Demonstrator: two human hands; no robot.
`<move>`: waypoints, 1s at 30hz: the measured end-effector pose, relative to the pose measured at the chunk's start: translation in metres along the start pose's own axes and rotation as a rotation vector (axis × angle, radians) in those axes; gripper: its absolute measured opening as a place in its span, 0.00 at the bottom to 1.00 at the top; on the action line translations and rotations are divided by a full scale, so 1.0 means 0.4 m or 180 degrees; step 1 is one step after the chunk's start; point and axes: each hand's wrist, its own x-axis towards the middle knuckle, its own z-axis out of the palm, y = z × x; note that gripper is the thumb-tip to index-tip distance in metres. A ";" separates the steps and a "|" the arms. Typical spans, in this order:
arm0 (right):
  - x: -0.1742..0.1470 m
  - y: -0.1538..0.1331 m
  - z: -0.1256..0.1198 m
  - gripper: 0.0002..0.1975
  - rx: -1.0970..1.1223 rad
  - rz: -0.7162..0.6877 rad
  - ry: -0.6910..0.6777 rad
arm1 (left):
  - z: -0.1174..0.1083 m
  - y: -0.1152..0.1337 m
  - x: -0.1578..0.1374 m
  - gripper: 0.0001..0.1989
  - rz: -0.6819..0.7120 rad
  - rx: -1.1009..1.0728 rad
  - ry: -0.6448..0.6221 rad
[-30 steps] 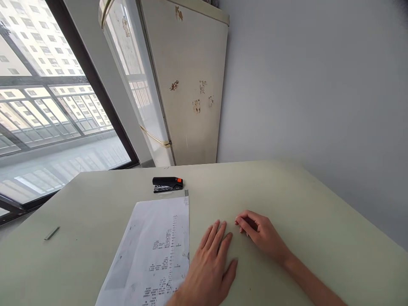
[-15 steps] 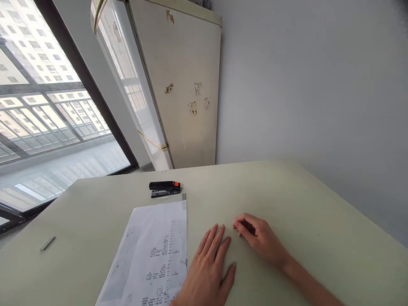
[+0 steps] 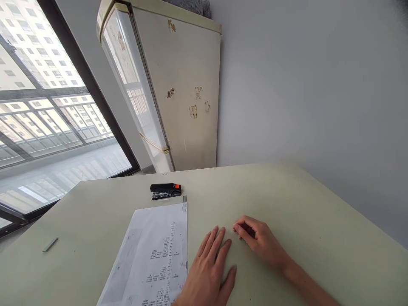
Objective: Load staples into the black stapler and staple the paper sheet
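Note:
My left hand (image 3: 205, 272) lies palm down with its fingers stretched out, on the table just beside the right edge of a printed sheet of paper (image 3: 159, 246). A little to its right, my right hand (image 3: 259, 236) rests on its side, fingers curled in and thumb against the index finger. Nothing shows in its grasp. Beyond the paper's far edge is a black stapler (image 3: 165, 191) with an orange patch on top. A small grey staple strip (image 3: 185, 198) touches or nearly touches the paper's far right corner.
Another thin grey strip (image 3: 50, 245) lies on the left part of the pale green table (image 3: 105, 199). Behind the table stands a worn refrigerator (image 3: 191, 136), next to a plain grey wall (image 3: 302, 93). A large window (image 3: 57, 123) is on the left.
The view has tilted up slightly, so everything sits a little lower in the picture. Both hands and the objects keep their places on the table.

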 end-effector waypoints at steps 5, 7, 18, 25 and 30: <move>0.002 0.001 0.001 0.19 -0.0035 -0.0029 0.0011 | -0.001 0.001 0.000 0.31 -0.0017 -0.0027 0.0013; 0.002 0.000 0.002 0.19 -0.0032 -0.0024 0.0017 | -0.001 0.001 0.000 0.31 -0.0012 -0.0013 0.0032; 0.002 -0.014 -0.001 0.20 -0.0009 -0.0014 -0.0018 | 0.002 -0.001 -0.001 0.33 -0.0011 0.0032 0.0002; 0.003 -0.003 0.001 0.17 0.0037 -0.0054 0.0013 | 0.002 -0.002 -0.001 0.30 0.0010 0.0121 -0.0028; 0.006 -0.001 -0.001 0.17 0.0111 -0.0029 0.0030 | 0.000 -0.001 0.000 0.29 -0.0022 0.0057 0.0050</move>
